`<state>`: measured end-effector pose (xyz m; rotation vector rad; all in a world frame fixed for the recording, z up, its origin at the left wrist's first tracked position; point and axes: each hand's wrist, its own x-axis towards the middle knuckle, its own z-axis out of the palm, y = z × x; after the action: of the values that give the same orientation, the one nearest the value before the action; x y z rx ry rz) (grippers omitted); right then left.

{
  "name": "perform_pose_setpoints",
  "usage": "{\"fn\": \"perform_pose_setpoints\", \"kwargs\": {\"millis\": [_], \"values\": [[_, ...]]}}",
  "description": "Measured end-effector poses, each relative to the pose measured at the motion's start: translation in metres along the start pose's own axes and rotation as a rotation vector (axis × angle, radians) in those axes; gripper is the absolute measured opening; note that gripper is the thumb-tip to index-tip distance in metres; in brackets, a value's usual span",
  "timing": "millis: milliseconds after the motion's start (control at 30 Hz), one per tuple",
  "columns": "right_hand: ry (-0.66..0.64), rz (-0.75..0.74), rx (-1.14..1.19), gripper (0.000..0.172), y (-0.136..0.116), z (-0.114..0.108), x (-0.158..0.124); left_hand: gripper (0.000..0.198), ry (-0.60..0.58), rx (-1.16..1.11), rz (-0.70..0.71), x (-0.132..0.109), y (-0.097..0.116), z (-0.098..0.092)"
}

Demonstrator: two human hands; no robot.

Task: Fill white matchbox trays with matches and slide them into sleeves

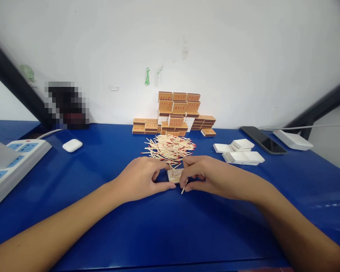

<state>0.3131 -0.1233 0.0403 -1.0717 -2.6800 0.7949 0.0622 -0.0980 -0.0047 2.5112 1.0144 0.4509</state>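
Note:
Between my hands a small matchbox tray (175,176) with matchsticks in it rests on the blue table. My left hand (146,175) grips the tray's left end between thumb and fingers. My right hand (200,173) pinches a matchstick (183,191) at the tray's right end, its pale end pointing down toward me. The right fingers hide part of the tray. Just behind it lies a heap of loose red-tipped matches (170,147), with a few stray ones close to my left fingertips.
Orange matchboxes (179,107) are stacked against the wall. White empty trays (243,157) sit at the right, near a phone (263,139) and a white box (293,139). At the left are a white earphone case (72,145) and a power strip (19,162).

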Motion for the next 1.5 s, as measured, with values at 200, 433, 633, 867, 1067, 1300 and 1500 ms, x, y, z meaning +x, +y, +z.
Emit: {"fn": "perform_pose_setpoints", "kwargs": {"millis": [200, 433, 633, 867, 1067, 1300, 1500], "values": [[0.184, 0.028, 0.054, 0.006, -0.001, 0.005, 0.004, 0.033, 0.006, -0.002, 0.007, 0.000, 0.000, 0.001], [0.332, 0.068, -0.052, 0.007, 0.006, 0.015, 0.010, 0.033, 0.019, -0.005, 0.007, -0.001, -0.001, 0.001], [0.329, -0.028, -0.118, 0.028, 0.019, 0.022, 0.015, 0.033, 0.021, 0.009, 0.005, 0.000, -0.002, 0.002], [0.325, -0.075, -0.173, 0.015, 0.025, 0.028, 0.019, 0.033, 0.013, 0.013, 0.009, -0.001, -0.001, 0.002], [0.358, -0.140, -0.240, 0.012, 0.025, 0.031, 0.022, 0.034, 0.011, 0.012, -0.006, 0.000, -0.002, 0.003], [0.377, -0.176, -0.291, 0.014, 0.022, 0.033, 0.024, 0.032, 0.021, -0.009, 0.003, 0.000, -0.001, 0.003], [0.459, -0.113, -0.201, 0.012, 0.007, 0.017, 0.013, 0.032, 0.019, -0.003, -0.004, 0.000, 0.000, 0.003]]}}
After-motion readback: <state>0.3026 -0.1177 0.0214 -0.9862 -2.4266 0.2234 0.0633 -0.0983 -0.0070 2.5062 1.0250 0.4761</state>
